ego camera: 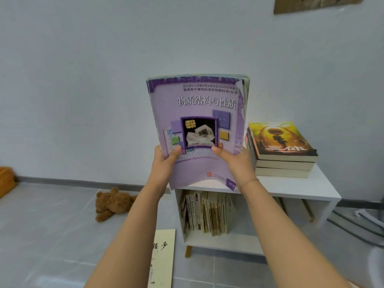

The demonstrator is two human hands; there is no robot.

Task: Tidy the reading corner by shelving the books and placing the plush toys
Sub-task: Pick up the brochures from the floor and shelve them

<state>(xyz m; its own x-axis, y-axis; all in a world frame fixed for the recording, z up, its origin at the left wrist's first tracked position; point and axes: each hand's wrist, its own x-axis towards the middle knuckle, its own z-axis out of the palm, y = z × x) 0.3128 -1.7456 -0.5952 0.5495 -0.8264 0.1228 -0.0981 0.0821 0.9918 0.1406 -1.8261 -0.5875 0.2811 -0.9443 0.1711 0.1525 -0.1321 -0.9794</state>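
A: What is being held up?

B: A thin purple paperback textbook with white Chinese title lettering (197, 129), raised in front of the pale wall above the low white wooden bookshelf (301, 188). Both hands clamp its lower part: the left hand (165, 163) grips the lower left edge with the thumb on the cover, and the right hand (234, 165) grips the lower right the same way. The hands sit apart, one on each side.

A: Which way does it point?

B: The front cover faces the camera, title the right way up. Its long axis stands close to vertical, top edge leaning slightly away, and the soft cover bows a little.

A: How far along is the tidying?

B: I judge it partly done. A row of thin cream-spined books (205, 213) already stands upright in the shelf's lower compartment, and a stack of three thick paperbacks with an orange and green cover on top (282, 150) lies flat on the shelf top. Left to do: this textbook, a cream book with black brush lettering (163, 258) lying on the grey tiled floor (52, 225) just beside the shelf, and a brown plush teddy bear (112, 204) lying by the wall.
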